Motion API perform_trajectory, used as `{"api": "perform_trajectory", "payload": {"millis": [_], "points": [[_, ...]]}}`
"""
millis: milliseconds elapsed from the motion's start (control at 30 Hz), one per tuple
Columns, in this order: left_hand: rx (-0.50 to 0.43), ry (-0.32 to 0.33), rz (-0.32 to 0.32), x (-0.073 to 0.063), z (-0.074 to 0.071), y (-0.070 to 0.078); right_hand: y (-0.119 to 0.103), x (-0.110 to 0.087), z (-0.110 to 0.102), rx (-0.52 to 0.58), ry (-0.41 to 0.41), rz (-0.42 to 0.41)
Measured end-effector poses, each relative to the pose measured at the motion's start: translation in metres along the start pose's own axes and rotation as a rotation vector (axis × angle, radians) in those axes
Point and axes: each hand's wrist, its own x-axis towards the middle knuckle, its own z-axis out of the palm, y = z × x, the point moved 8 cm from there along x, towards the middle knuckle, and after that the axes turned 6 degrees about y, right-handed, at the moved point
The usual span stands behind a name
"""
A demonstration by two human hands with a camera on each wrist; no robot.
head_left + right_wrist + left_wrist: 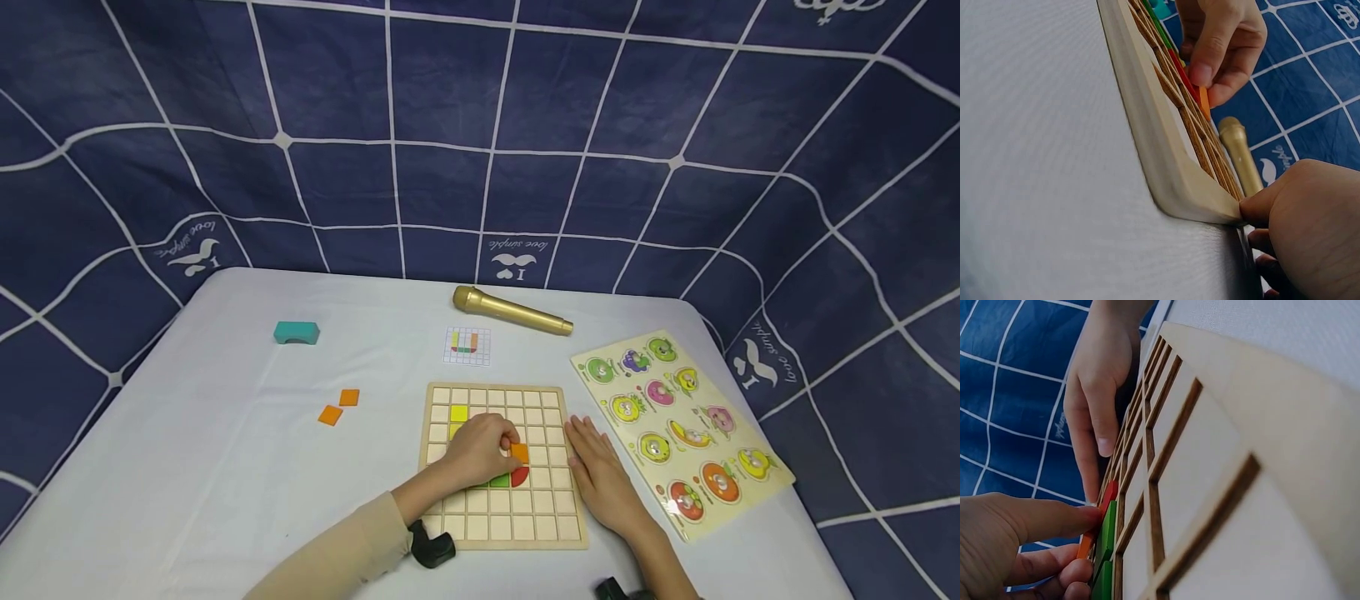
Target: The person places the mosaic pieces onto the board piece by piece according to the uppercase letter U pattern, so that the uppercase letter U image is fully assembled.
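Note:
My left hand point(480, 450) is over the wooden grid board point(510, 544), pinching an orange square tile point(519, 452) between thumb and fingers. In the right wrist view that orange tile point(1204, 103) stands slightly tilted at the fingertips. Just below it in the grid lies a red rounded piece point(520, 477), with a green piece point(500, 481) beside it. Yellow tiles point(459, 412) sit in the upper left cells, partly covered by the hand. Along the board's right edge rests my right hand point(606, 483), its fingers extended and touching the rim.
Two loose orange tiles point(349, 397) lie left of the board. Behind it are a small pattern card point(467, 346) and a gold microphone point(513, 311). A teal block point(296, 332) sits at the back left. A fruit puzzle board point(622, 408) lies at the right.

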Motion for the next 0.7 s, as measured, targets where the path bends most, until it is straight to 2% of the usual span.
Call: {"api": "perform_trajectory", "payload": {"millis": [200,333,500,600,700], "points": [[-0.006,0.004,0.007,-0.002,-0.006,0.002,0.000,0.000,0.000,-0.003,0.000,-0.001],[-0.010,0.038,0.023,-0.006,-0.023,0.002,-0.001,0.000,-0.001,-0.002,0.005,-0.002],[-0.044,0.106,0.004,-0.019,-0.062,-0.012,-0.001,-0.001,-0.001,-0.003,0.010,-0.003],[-0.045,0.179,-0.020,-0.032,-0.094,-0.030,-0.001,-0.001,-0.001,-0.004,0.018,-0.008],[-0.026,0.263,-0.060,-0.047,-0.127,-0.053,-0.001,-0.001,-0.002,-0.008,0.019,-0.011]]}}
